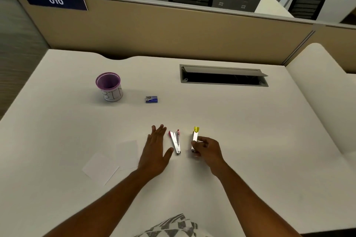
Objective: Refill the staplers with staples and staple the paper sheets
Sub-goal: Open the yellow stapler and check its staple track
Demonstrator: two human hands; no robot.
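Tabletop (250, 140): white, cubicle partition behind.
Left hand (156, 150): fingers straight, released, beside pink stapler (176, 141), hinged open.
Right hand (207, 149): fingers grasping yellow stapler (195, 139).
Staple box (151, 99): farther back.
Paper sheets (107, 161): left.

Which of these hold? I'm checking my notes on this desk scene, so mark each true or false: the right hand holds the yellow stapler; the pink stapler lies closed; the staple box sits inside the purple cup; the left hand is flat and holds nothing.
1. The right hand holds the yellow stapler. True.
2. The pink stapler lies closed. False: it is spread open on the desk.
3. The staple box sits inside the purple cup. False: it lies on the desk, right of the cup.
4. The left hand is flat and holds nothing. True.
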